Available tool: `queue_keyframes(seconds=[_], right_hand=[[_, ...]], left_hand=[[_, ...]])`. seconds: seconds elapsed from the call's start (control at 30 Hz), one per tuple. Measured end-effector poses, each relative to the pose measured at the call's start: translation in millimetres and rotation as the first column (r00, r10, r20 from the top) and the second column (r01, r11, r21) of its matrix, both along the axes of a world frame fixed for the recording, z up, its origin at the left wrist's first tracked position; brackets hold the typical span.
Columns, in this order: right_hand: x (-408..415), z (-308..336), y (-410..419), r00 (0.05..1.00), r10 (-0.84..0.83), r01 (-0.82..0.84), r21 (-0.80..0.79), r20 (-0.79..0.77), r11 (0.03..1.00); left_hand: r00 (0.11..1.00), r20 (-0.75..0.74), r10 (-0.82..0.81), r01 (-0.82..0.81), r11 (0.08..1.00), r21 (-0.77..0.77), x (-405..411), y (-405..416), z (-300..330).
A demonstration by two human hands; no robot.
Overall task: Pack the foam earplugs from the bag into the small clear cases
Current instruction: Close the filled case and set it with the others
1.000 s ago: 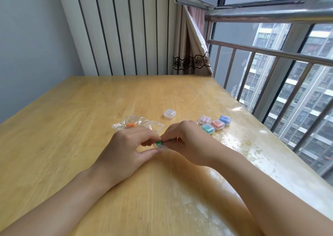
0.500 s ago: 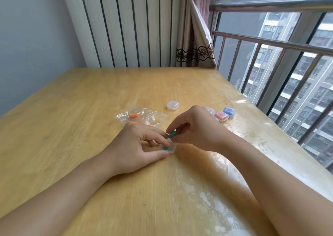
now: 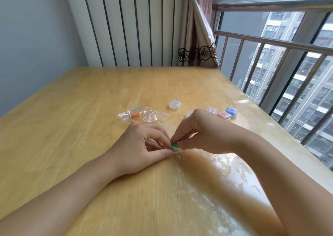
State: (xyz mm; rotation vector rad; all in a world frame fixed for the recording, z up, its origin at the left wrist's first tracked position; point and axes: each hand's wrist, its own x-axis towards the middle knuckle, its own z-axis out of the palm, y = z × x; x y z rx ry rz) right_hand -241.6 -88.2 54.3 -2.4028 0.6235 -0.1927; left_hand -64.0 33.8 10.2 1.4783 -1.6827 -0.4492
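The person's right hand (image 3: 203,133) is pinching a green foam earplug (image 3: 174,145) between thumb and forefinger and pressing it down into a small clear plastic case (image 3: 175,151) that the left hand (image 3: 144,145) is pinching at its near edge, steadying it on the pale wooden tabletop (image 3: 72,118). Half a second ago the plug was being held just above the case; now it is sitting lower, its bottom end inside the case, so the seating step is under way rather than finished. How many plugs are already inside cannot be told, since the fingers are covering most of the case.

Beyond the held case, the crinkled clear plastic bag (image 3: 144,115) is lying on the tabletop with orange foam earplugs (image 3: 136,115) showing in it, which suggests at least one more round of packing is left. An empty closed clear case (image 3: 175,104) is waiting farther back from the held case. Behind the right hand, filled cases are standing together: a pink one (image 3: 211,110), an orange one (image 3: 224,115) and a blue one (image 3: 232,111).

The next move is likely to call for closing the lid over the green plug.
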Motion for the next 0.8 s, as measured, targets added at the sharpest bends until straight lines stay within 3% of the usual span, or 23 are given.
queue_keyframes(seconds=[0.2, 0.43, 0.8], right_hand=[[2.1, -4.0, 2.3, 1.0, -0.007, 0.006, -0.113, -0.005, 0.994], [0.9, -4.2, -0.3, 0.999, -0.028, 0.028, -0.019, 0.016, 0.999], [2.6, -9.4, 0.2, 0.998, -0.055, 0.054, 0.068, 0.024, 0.996]], left_hand=[[1.0, -0.017, 0.007, -0.007, 1.0, 0.005, -1.2, -0.1, -0.4], [1.0, -0.005, 0.015, -0.015, 1.0, 0.013, -0.8, -0.4, 0.5], [0.977, -0.145, 0.155, -0.144, 0.986, 0.079, -8.7, -2.2, -1.5]])
